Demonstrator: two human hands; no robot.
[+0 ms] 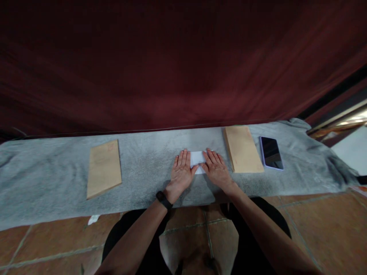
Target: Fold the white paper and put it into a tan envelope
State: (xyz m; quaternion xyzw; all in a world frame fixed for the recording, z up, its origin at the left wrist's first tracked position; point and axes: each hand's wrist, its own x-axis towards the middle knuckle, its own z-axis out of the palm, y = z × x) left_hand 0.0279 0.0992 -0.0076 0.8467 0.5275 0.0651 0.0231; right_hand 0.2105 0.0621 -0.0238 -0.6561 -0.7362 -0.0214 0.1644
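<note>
Resting both grips palm-down on a small white paper (pixel 197 157), about mid-length of the tabletop (pixel 146 160), roughly halfway between its near and far edges. Left grip (pixel 181 173): bare hand, spread flat, fingers stretched toward the far edge, thumb out over the paper; I have it on the paper's left side. Black wristband (pixel 164 200) on that wrist. Right grip (pixel 217 172): also spread flat, fingers slanting toward the far edge, thumb pointing left; I have it on the right side. Thumb tips close together; can't tell from my view whether they touch. Paper's middle shows between the hands; its side edges are partly hidden.

Tabletop is draped in grey cloth. Brown envelope stack (pixel 245 149) just right of the right grip, top end close to the far edge. Phone (pixel 272 152), dark screen, purple case, just beside that stack, toward the right end. Second brown stack (pixel 104 168) well left of the left grip, toward the left end, set askew, apart from both long edges. Dark red fabric (pixel 172 68) rises behind the far edge. I see tiled floor (pixel 51 240) below the near edge, with a white scrap (pixel 93 219) on it.
</note>
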